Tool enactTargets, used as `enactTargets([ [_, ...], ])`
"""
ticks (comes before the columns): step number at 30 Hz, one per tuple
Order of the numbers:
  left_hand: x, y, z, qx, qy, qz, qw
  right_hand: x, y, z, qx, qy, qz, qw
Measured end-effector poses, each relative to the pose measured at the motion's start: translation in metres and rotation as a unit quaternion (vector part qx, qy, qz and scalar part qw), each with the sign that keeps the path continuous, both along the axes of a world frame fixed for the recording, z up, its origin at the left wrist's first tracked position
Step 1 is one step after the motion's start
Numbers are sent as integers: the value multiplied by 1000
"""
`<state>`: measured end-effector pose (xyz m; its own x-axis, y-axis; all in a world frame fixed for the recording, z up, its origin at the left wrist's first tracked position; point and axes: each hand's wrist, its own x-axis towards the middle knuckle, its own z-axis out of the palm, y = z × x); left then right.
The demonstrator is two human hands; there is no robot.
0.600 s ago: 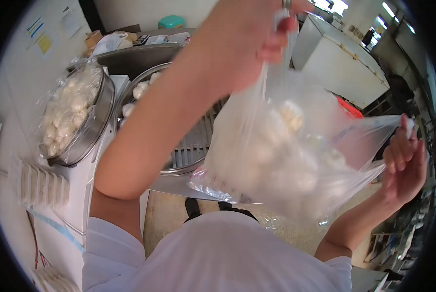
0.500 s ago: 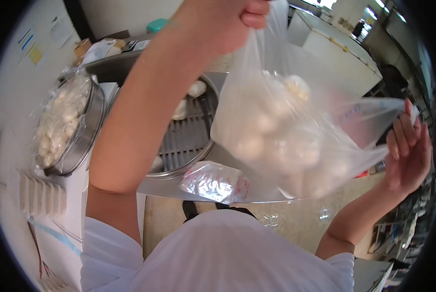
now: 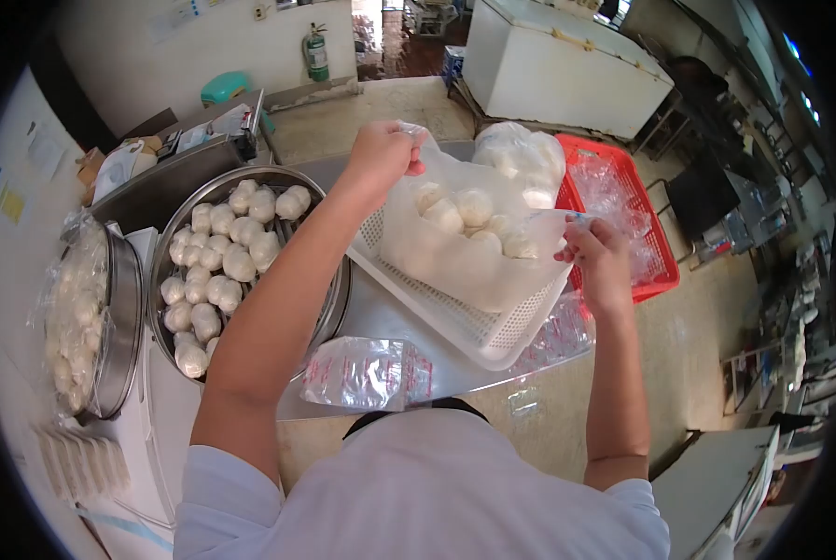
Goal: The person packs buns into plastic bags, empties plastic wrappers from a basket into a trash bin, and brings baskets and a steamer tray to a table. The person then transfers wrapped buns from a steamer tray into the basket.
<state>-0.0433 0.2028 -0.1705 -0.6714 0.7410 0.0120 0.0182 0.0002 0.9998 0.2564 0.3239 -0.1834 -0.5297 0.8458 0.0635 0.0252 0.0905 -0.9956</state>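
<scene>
A translucent plastic bag (image 3: 437, 266) full of round white buns (image 3: 474, 207) sits in a white perforated basket (image 3: 494, 357), its mouth spread wide. My left hand (image 3: 381, 161) is closed on the bag's far left edge, fingers pinched together. On the other side, my right hand (image 3: 597, 254) grips the bag's right edge between thumb and fingers. Left of the basket stands a round metal steamer tray (image 3: 341, 313) with several white buns (image 3: 237, 263) in it; my left forearm passes over part of it. Flat printed plastic packaging (image 3: 367, 371) lies near the table's front edge.
Another filled plastic bag (image 3: 521, 159) stands behind the basket. To its right, a red crate (image 3: 659, 261) holds clear plastic bags. A second steamer tray (image 3: 124, 327) with plastic-covered buns is at far left. A white chest freezer (image 3: 558, 70) stands at the back.
The bag, held up close to the camera before, has come down into the white basket. Both hands have lowered and moved closer together, still holding its edges. The view has shifted, showing more of the room.
</scene>
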Motion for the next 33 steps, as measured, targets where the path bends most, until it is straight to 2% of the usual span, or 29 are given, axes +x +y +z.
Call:
enactTargets([
  [4, -4, -2, -21, -38, 28, 24, 999, 5, -5, -15, 23, -10, -10, 1000],
  [7, -18, -11, -29, -111, 276, -4, 955, 11, -22, -1, 93, -146, -18, 985],
  [10, -10, -18, -36, -184, 404, 33, 895, 20, -13, -32, 143, -186, -61, 970],
  [12, -4, -23, -43, -178, 400, 52, 898, 26, -5, -66, 189, -193, -128, 954],
  [15, 4, -26, -57, -169, 401, 68, 898, 34, -13, -81, 179, -206, -148, 950],
  [19, 21, -23, -61, -194, 392, 52, 898, 43, -24, -80, 103, -199, -105, 969],
  [22, 30, -10, -64, -200, 447, 51, 871, 57, -8, -95, 111, -174, -84, 975],
  [25, 50, 9, -76, -193, 580, 170, 773, 82, -2, -106, 96, -135, -48, 985],
  [28, 120, 22, -54, -89, 570, 191, 794, 132, 0, -117, 46, -85, 3, 995],
  [30, 194, 27, -51, 15, 503, 121, 855, 183, -5, -121, -16, -44, 22, 999],
  [32, 269, 37, -69, 85, 381, -4, 921, 243, -10, -127, -65, -62, 21, 996],
  [33, 313, 42, -76, 81, 339, -52, 936, 274, -12, -127, -91, -65, 16, 994],
])
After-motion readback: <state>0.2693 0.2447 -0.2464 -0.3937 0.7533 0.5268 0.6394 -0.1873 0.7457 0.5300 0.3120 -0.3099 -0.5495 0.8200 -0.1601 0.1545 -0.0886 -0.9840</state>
